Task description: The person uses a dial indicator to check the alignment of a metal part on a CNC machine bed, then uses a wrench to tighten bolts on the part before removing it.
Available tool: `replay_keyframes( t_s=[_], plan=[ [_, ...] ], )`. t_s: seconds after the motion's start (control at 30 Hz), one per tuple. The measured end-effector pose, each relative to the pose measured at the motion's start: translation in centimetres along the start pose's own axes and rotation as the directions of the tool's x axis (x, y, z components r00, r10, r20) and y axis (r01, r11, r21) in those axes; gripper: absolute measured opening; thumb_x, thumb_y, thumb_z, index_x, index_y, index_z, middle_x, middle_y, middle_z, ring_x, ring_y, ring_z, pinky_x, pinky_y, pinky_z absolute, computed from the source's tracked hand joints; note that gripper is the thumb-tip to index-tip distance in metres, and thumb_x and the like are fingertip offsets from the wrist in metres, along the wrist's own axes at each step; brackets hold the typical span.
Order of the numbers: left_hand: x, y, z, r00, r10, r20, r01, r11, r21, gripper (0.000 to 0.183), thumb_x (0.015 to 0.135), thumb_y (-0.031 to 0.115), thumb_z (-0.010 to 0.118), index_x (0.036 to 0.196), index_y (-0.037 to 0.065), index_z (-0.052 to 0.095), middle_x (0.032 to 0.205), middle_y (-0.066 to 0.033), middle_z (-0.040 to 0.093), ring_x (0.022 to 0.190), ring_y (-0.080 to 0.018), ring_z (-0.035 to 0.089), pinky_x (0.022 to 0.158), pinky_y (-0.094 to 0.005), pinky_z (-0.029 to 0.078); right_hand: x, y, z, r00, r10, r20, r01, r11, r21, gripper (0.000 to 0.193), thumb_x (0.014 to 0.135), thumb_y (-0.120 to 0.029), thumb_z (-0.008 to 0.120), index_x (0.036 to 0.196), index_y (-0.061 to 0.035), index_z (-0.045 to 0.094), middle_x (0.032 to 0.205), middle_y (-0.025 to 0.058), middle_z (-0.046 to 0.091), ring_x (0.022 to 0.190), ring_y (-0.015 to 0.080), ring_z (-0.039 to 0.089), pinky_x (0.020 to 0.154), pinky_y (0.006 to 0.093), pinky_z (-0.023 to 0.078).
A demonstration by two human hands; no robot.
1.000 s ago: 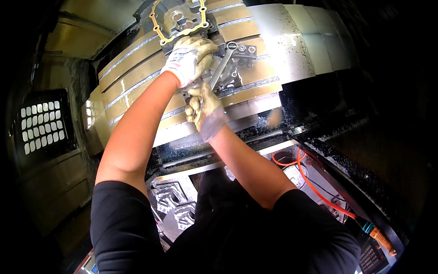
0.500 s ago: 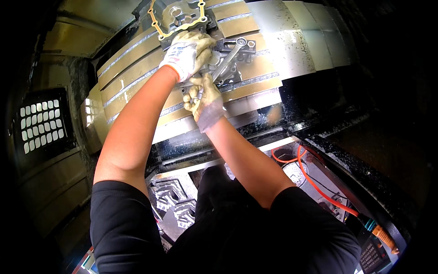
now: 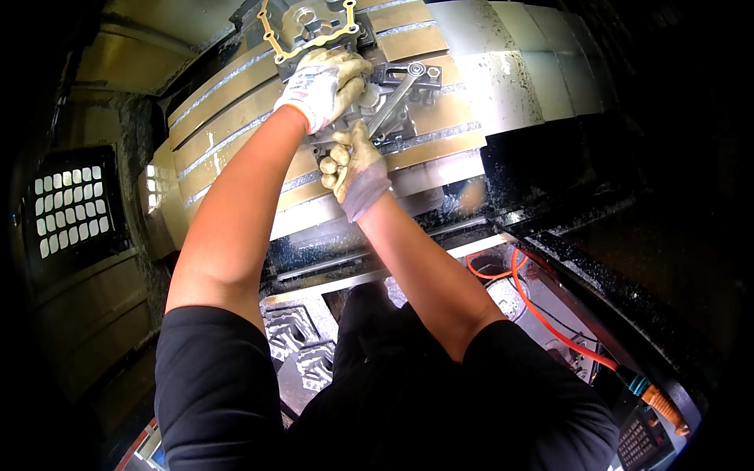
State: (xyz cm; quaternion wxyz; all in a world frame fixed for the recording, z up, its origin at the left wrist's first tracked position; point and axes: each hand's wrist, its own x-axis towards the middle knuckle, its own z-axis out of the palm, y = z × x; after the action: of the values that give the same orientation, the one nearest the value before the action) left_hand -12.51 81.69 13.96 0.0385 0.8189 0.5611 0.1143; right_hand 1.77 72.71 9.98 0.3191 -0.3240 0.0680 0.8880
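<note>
A metal wrench (image 3: pixel 394 102) with a ring end lies slantwise over a dark clamp block (image 3: pixel 431 77). My right hand (image 3: pixel 357 167), in a soiled pale glove with a grey cuff, is closed round its near end. The ring end sits at a bolt on the block. Farther left, my left hand (image 3: pixel 323 85), in a white glove with an orange hem, rests with curled fingers against the metal fixture parts; what lies under its fingers is hidden. Just beyond it stands a cast metal housing (image 3: pixel 312 30) with a tan-coloured rim.
The slotted machine table (image 3: pixel 236 118) spans the area under both hands. Ribbed metal covers (image 3: pixel 503 71) adjoin it at the right. Below the front ledge are several metal castings (image 3: pixel 289 330) and an orange air hose (image 3: pixel 550 334) at the right.
My right hand has shifted slightly to the right, still on the wrench, whose angle looks almost the same. My left hand stays at the fixture, moved only a little.
</note>
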Motion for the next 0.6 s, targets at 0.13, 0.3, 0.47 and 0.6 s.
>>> replay_keyframes(
  t_s=[0.13,0.3,0.47,0.6],
  plan=[
    [0.0,0.0,0.1,1.0,-0.001,-0.007,0.001,1.0,0.021,0.033,0.095,0.027,0.057,0.123,0.014,0.069,0.119,-0.0097,0.071,0.118,-0.0303,0.061,0.107,-0.0431,0.041,-3.8,-3.2,-2.0,0.995,0.077,0.056,-0.07,0.99,-0.125,0.043,0.105,-0.055,0.051,0.101,-0.012,0.053,0.065,-0.0052,0.042,0.054,0.0127,0.042,0.048,0.0284,0.03],
    [-0.1,0.2,0.0,0.999,-0.035,-0.03,0.036,0.999,0.023,0.03,0.096,0.024,0.055,0.119,0.013,0.07,0.119,-0.0107,0.071,0.117,-0.0322,0.061,0.106,-0.0438,0.042,-9.7,-16.0,-8.0,0.98,0.201,0.014,-0.178,0.898,-0.403,0.032,0.107,-0.031,0.055,0.115,-0.0019,0.064,0.067,-0.006,0.046,0.048,0.004,0.033,0.036,0.0197,0.022],
    [-0.3,0.5,-0.5,0.998,-0.066,-0.008,0.066,0.998,-0.001,0.03,0.094,0.025,0.058,0.119,0.013,0.071,0.118,-0.0112,0.07,0.12,-0.0312,0.06,0.107,-0.0437,0.041,-10.1,-25.7,-8.9,0.986,0.123,-0.111,-0.163,0.846,-0.507,0.024,0.105,-0.029,0.058,0.115,-0.0073,0.061,0.067,-0.0036,0.05,0.042,0.0029,0.033,0.033,0.0193,0.022],
    [-0.3,0.2,-0.8,0.994,-0.092,0.06,0.095,0.994,-0.05,0.032,0.093,0.027,0.059,0.122,0.016,0.071,0.124,-0.0112,0.07,0.124,-0.0329,0.058,0.111,-0.0464,0.038,-5.3,-33.1,-6.3,0.894,-0.395,-0.214,0.141,0.699,-0.701,0.018,0.104,-0.031,0.06,0.101,-0.0134,0.056,0.058,-0.0011,0.053,0.035,0.005,0.032,0.031,0.0213,0.023]
  ],
)
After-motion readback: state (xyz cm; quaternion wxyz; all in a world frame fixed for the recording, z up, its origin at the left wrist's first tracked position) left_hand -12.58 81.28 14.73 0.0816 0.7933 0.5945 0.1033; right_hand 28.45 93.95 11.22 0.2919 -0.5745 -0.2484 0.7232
